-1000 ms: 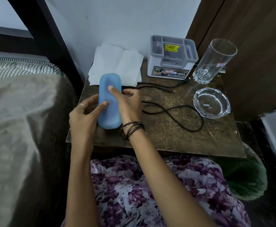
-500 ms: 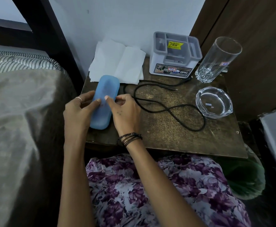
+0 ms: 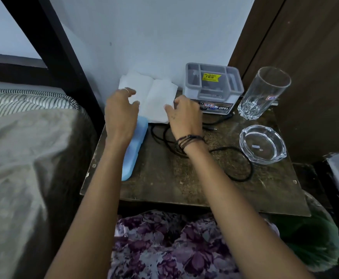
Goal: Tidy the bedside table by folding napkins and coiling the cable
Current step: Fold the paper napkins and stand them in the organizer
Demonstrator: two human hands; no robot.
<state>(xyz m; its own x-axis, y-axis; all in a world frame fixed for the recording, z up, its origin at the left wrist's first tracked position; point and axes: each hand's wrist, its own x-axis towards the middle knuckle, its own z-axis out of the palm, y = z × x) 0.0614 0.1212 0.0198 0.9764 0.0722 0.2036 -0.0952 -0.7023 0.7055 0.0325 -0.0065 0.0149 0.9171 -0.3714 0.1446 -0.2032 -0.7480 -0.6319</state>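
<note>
White napkins (image 3: 154, 97) lie unfolded at the back of the bedside table (image 3: 184, 182), against the wall. My left hand (image 3: 121, 112) hovers over their left edge with loosely curved fingers and holds nothing. At their right edge is my right hand (image 3: 185, 115), its thumb touching the paper. A black cable (image 3: 242, 172) sprawls in loose loops across the middle of the table, partly hidden under my right wrist. A blue case (image 3: 135, 146) lies along the table's left side, partly under my left forearm.
A grey organiser box (image 3: 213, 87) stands at the back beside the napkins. A tall glass (image 3: 264, 93) is at the back right, with a glass ashtray (image 3: 262, 144) in front of it. The bed (image 3: 23, 158) adjoins the table's left edge.
Both hands let go of the blue case, which now lies on the table's left side. They have moved back to the napkins.
</note>
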